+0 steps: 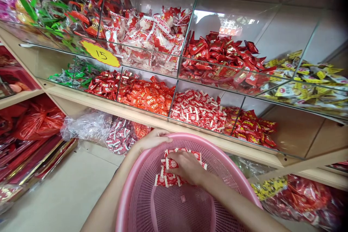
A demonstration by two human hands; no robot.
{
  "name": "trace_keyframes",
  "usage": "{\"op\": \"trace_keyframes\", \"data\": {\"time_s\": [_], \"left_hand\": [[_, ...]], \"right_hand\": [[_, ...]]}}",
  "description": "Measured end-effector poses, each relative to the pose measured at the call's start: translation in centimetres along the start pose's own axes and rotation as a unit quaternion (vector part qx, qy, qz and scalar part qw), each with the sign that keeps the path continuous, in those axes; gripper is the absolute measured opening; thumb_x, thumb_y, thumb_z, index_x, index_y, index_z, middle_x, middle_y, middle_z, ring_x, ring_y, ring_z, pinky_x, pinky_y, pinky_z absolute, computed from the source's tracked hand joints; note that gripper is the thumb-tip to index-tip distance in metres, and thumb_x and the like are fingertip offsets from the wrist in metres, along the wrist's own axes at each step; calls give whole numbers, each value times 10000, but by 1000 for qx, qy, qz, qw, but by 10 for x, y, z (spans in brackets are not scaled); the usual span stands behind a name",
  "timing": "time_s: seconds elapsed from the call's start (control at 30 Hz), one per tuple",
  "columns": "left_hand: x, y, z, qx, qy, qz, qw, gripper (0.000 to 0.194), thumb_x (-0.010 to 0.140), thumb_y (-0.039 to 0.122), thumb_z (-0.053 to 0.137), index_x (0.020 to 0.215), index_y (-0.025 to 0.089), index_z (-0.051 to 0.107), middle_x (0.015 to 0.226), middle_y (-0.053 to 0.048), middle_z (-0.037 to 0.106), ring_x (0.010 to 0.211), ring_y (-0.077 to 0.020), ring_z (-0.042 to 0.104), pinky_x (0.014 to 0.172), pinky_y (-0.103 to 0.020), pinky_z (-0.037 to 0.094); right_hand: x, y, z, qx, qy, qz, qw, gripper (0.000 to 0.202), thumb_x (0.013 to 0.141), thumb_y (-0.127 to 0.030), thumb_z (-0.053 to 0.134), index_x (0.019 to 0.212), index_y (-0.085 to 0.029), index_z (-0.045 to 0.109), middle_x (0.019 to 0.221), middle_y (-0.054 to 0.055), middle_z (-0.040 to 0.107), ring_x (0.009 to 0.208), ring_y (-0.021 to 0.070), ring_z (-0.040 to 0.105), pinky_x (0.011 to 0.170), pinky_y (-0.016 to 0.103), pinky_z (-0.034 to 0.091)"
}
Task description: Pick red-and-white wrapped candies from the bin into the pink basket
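A pink mesh basket [133, 185] fills the lower middle of the view, tilted toward me. My left hand [153, 139] grips its far left rim, with the fingers wrapped over the edge. Inside the basket, my right hand [186, 166] is curled over a small pile of red and white wrapped candies [170, 179]; its fingertips press on packets, and what lies under the palm is hidden. Just beyond the rim, the lower shelf bin holds many similar red and white candies [197, 108].
Clear-walled shelf bins hold red packets [223, 52], orange-red packets [152, 96] and yellow packets [312, 79]. A yellow tag [100, 53] reads 15. Bagged goods [88, 125] lie beneath the wooden shelf edge [261, 154]. Red bags [40, 117] stand at left.
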State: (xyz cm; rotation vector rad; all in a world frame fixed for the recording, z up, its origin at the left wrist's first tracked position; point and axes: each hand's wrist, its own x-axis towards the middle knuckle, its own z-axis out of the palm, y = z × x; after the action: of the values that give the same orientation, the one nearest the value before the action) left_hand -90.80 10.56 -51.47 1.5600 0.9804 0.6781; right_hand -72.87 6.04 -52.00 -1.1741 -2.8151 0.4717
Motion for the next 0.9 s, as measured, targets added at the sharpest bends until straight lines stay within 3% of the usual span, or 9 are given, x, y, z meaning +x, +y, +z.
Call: {"op": "trace_keyframes", "data": {"time_s": [0.3,0.43,0.6,0.9], "left_hand": [[0,1,0,3,0,-1,1000,311,726,313,561,952,112,633,890,-43,652,809,-178,570,686,-237,409],[0,1,0,10,1,9,1000,289,727,306,558,913,100,635,875,-45,649,783,-173,568,672,-236,407],[0,2,0,20,-1,5,1000,274,728,306,548,884,97,634,870,-42,648,776,-173,569,671,-236,403],[-1,2,0,13,3,-1,1000,253,718,302,558,862,112,644,820,-24,643,724,-147,554,642,-219,398]], "right_hand": [[0,-10,-10,-121,-6,-45,992,181,766,-321,549,844,-159,531,866,46,600,847,191,530,734,279,369],[3,-20,-14,-171,-14,-45,984,85,805,-196,478,826,-144,541,836,57,610,822,195,541,708,296,381],[9,-26,-6,-222,4,-58,973,123,796,-95,435,798,-142,549,761,57,607,738,190,536,648,304,378],[1,-17,1,-194,22,-79,978,102,775,-80,468,819,-148,529,767,47,592,729,174,524,665,286,363]]}}
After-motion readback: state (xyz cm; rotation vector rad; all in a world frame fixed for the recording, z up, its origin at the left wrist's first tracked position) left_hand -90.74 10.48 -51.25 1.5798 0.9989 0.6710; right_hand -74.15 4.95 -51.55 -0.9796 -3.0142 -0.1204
